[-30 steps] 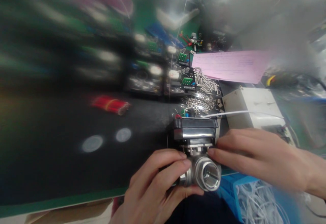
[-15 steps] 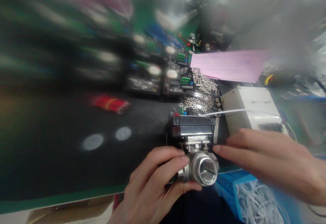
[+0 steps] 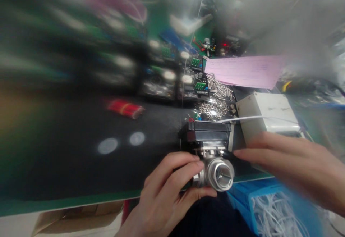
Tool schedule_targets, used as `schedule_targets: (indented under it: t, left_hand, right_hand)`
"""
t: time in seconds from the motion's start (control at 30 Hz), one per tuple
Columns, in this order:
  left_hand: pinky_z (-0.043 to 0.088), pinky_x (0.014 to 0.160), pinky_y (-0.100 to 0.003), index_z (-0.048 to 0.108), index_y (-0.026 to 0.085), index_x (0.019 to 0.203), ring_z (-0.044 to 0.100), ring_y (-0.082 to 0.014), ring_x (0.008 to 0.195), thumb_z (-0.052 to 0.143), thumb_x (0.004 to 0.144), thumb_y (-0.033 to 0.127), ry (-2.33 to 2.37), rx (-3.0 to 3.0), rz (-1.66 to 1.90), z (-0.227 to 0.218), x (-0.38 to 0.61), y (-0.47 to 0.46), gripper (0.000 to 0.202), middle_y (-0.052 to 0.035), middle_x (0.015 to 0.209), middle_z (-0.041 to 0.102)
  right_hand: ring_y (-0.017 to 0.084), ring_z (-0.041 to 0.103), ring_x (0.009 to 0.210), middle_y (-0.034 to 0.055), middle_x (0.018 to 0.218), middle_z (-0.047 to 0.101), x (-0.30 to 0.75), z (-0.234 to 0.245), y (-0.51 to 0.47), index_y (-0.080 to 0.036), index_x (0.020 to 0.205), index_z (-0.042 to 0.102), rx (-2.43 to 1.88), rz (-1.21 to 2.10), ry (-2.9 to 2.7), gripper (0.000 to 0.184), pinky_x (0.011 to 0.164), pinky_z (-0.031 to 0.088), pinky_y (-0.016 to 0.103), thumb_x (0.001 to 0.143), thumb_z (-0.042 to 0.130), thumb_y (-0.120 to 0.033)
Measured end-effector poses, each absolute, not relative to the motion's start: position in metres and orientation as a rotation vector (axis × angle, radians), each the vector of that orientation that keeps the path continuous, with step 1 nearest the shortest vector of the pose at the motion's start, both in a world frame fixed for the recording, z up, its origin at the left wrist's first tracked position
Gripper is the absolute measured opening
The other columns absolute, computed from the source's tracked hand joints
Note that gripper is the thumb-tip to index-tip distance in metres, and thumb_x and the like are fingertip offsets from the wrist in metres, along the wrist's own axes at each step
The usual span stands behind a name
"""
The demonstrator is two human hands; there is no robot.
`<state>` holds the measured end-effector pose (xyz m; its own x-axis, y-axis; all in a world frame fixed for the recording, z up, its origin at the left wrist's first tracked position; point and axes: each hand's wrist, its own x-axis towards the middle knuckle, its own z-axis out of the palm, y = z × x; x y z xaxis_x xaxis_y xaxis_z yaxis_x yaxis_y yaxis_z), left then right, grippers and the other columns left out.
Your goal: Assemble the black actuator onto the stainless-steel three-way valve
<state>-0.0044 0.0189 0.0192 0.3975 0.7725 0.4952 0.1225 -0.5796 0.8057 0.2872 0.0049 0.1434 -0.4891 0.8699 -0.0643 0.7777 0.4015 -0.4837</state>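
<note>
A shiny metal ball valve (image 3: 221, 174), with a black actuator box (image 3: 208, 132) on top, sits at the front edge of the bench. Its threaded opening faces me. My left hand (image 3: 168, 190) grips the valve body from the left, fingers over it and thumb beneath. Just right of the valve, my right hand (image 3: 291, 161) hovers with its fingers stretched out, holding nothing and slightly apart from the metal. A white cable (image 3: 245, 118) runs from the actuator toward a white box (image 3: 277, 111).
Behind the actuator lie loose nuts (image 3: 212, 108) and metal pins (image 3: 219, 87), with open circuit units (image 3: 191, 86) beside them. A pink paper sheet (image 3: 245, 71) lies farther back. Left is a red wire bundle (image 3: 125, 108). Below the edge stands a blue crate (image 3: 250, 208) of white cables.
My right hand has shifted slightly right, away from the valve. My left hand keeps its grip. The whole view has moved a little.
</note>
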Motion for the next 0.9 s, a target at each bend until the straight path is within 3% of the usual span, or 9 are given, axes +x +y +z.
schedule_targets:
  t: [0.1,0.17,0.3,0.47,0.57,0.67,0.9]
  left_hand:
    - [0.062,0.103,-0.028,0.067,0.018,0.129,0.072,-0.0198,0.112,0.09,0.09,0.02,0.774,1.959,1.198,0.018,-0.005,0.018,0.045,-0.007,0.124,0.07]
    - [0.064,0.101,-0.031,0.067,0.021,0.131,0.073,-0.021,0.111,0.089,0.091,0.023,0.779,1.953,1.182,0.016,-0.005,0.018,0.046,-0.0068,0.125,0.071]
    - [0.061,0.104,-0.029,0.066,0.018,0.132,0.071,-0.02,0.114,0.089,0.091,0.026,0.748,1.949,1.198,0.015,-0.004,0.018,0.047,-0.008,0.126,0.07]
    - [0.056,0.107,-0.024,0.066,0.015,0.131,0.069,-0.0166,0.114,0.089,0.091,0.024,0.709,1.937,1.203,0.015,-0.003,0.019,0.047,-0.0073,0.126,0.068]
    - [0.055,0.108,-0.024,0.066,0.016,0.132,0.068,-0.0164,0.115,0.088,0.093,0.024,0.71,1.92,1.181,0.014,-0.004,0.018,0.046,-0.007,0.127,0.067]
    - [0.057,0.107,-0.027,0.065,0.018,0.132,0.069,-0.0177,0.113,0.086,0.094,0.026,0.718,1.92,1.184,0.014,-0.004,0.018,0.045,-0.0067,0.126,0.068]
    - [0.058,0.106,-0.028,0.063,0.02,0.13,0.071,-0.0172,0.111,0.087,0.094,0.03,0.744,1.891,1.198,0.014,-0.002,0.017,0.045,-0.0047,0.123,0.069]
  right_hand:
    - [0.012,0.072,0.07,0.0027,0.089,0.074,0.275,0.149,0.01,-0.025,0.114,0.079,-1.581,1.136,-2.005,0.017,0.06,0.057,0.018,0.105,0.064,-0.026]
    - [0.012,0.069,0.062,0.0015,0.074,0.071,0.267,0.149,0.016,-0.022,0.101,0.079,-1.596,1.461,-1.628,0.016,0.056,0.058,0.019,0.105,0.067,-0.033]
    - [0.014,0.073,0.068,0.0059,0.078,0.076,0.256,0.151,0.025,-0.018,0.094,0.08,-1.497,1.744,-1.269,0.018,0.063,0.063,0.022,0.101,0.073,-0.033]
    - [0.015,0.078,0.077,0.0045,0.088,0.078,0.245,0.165,0.034,-0.022,0.102,0.083,-1.543,1.604,-1.57,0.009,0.07,0.065,0.021,0.099,0.076,-0.027]
    - [0.015,0.077,0.078,0.0036,0.092,0.079,0.238,0.168,0.046,-0.022,0.102,0.082,-1.489,1.256,-2.036,0.01,0.068,0.062,0.02,0.1,0.074,-0.028]
    - [0.013,0.075,0.091,0.0039,0.104,0.078,0.233,0.163,0.062,-0.022,0.11,0.08,-1.248,0.953,-2.467,0.015,0.078,0.058,0.02,0.105,0.067,-0.024]
    - [0.01,0.064,0.081,0.0026,0.1,0.068,0.218,0.163,0.091,-0.022,0.108,0.078,-1.008,1.01,-2.859,0.021,0.069,0.045,0.023,0.109,0.058,-0.024]
